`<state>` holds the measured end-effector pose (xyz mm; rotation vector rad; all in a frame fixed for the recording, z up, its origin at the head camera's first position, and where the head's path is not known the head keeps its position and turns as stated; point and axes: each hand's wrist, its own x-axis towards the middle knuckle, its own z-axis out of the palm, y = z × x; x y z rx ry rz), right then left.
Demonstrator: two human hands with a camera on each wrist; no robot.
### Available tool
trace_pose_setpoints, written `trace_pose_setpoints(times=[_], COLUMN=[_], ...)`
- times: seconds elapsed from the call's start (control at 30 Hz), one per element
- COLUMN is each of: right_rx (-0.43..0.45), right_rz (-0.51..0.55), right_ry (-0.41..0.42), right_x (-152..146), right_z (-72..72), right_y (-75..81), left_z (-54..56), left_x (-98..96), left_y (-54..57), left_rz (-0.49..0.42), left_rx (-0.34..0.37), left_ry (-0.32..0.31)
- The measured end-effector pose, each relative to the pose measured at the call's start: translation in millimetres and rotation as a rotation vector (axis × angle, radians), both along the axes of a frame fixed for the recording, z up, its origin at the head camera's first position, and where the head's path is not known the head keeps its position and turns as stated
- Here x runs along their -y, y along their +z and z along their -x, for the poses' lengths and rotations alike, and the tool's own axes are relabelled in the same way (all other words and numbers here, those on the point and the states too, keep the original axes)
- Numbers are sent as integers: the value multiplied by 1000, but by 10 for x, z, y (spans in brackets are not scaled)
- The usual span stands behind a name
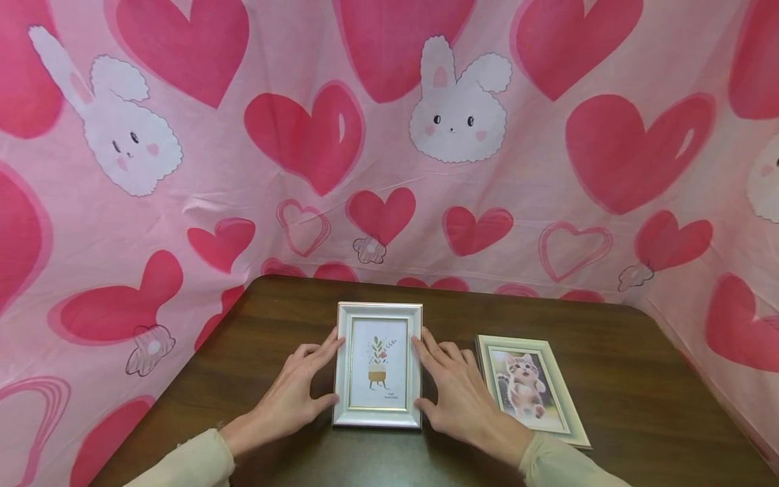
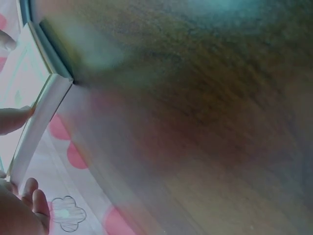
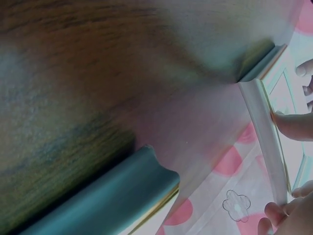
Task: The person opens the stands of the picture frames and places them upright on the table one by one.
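Observation:
A picture frame with a silvery white border (image 1: 378, 417) and a print of a potted plant faces me at the middle of the table. My left hand (image 1: 286, 389) holds its left side, thumb low and fingers higher up. On the opposite side my right hand (image 1: 459, 392) holds the border in the same way. In the right wrist view, the right thumb (image 3: 293, 126) lies against the border, with fingers farther up the side. The left wrist view shows the left thumb (image 2: 14, 119) on the frame's edge (image 2: 41, 115). Whether the bottom edge touches the table cannot be told.
A second, cream-coloured picture frame (image 1: 562, 379) with a kitten picture lies on the dark wooden table (image 1: 633, 379), beside my right forearm. Pink cloth (image 1: 389, 176) with hearts and rabbits hangs behind the table and along its sides.

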<state>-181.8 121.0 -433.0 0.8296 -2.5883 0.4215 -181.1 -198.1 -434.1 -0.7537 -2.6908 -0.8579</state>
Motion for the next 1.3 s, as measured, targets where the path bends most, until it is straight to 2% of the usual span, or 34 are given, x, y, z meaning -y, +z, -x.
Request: trace_pose_setpoints(times=[0.2, 0.53, 0.63, 0.87, 1.03, 1.3], right_rx=[-28, -110, -132, -133, -121, -152], right_rz=[4, 22, 25, 41, 63, 68], right_ry=[-3, 11, 14, 11, 13, 16], right_x=[-4, -11, -10, -1, 4, 1], right_z=[-13, -22, -22, -46, -73, -74], right_y=[-16, -57, -59, -72, -81, -97], left_z=[3, 19, 20, -5, -11, -10], left_x=[-1, 8, 12, 12, -4, -25], left_y=[-19, -81, -71, -41, -47, -44], left_rz=[-14, -3, -7, -53, -112, -209], left_rx=[-44, -171, -156, -72, -57, -45], left_ry=[-18, -37, -39, -58, -82, -119])
